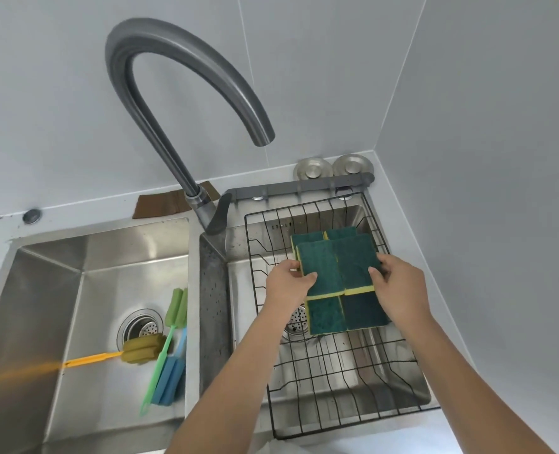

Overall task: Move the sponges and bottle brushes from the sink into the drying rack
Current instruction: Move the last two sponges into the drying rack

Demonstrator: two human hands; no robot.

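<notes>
Over the black wire drying rack (343, 381) in the right basin, my left hand (288, 283) and my right hand (399, 286) each grip a green-and-yellow sponge, the left sponge (322, 267) and the right sponge (356, 263), side by side. Several more green sponges (347, 314) lie in the rack beneath and behind them. In the left sink (59, 290) lie a yellow bottle brush (140, 348), a green bottle brush (173, 309) and a blue sponge (171, 378) by the right wall.
A tall curved grey faucet (186, 103) arches between the two basins. Two metal sink plugs (334, 168) stand behind a grey rail at the back right. The left sink's drain strainer (140, 326) is beside the brushes. Grey walls enclose the corner.
</notes>
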